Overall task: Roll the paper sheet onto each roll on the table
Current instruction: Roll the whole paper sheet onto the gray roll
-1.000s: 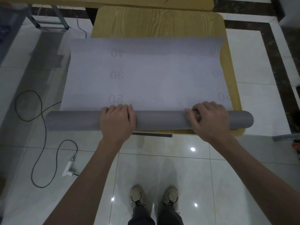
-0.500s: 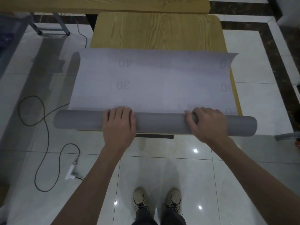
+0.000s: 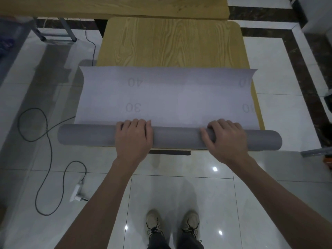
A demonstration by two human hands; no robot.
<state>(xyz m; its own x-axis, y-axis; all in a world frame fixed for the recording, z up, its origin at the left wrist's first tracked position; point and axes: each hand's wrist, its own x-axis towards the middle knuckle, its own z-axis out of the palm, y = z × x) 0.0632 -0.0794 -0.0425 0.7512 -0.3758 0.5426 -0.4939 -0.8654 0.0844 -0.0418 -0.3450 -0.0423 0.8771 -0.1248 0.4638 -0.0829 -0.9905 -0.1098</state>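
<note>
A long grey roll (image 3: 179, 139) lies across the near edge of the small wooden table (image 3: 172, 44), overhanging it on both sides. From it a pale sheet (image 3: 167, 96) printed with the numbers 30 and 40 spreads away over the tabletop, its far corners curling up. My left hand (image 3: 133, 139) grips the roll left of centre, fingers curled over its top. My right hand (image 3: 227, 139) grips the roll right of centre, thumb along its front.
A black cable (image 3: 45, 141) with a white plug (image 3: 76, 193) loops on the tiled floor at left. A larger wooden table (image 3: 111, 6) stands beyond. A metal frame (image 3: 53, 31) is at far left. My shoes (image 3: 172, 225) stand below the table edge.
The unrolled part of the sheet has grown shorter: the number 20 has wound under the roll and the sheet's far edge has drawn nearer. Both hands have stayed on the roll.
</note>
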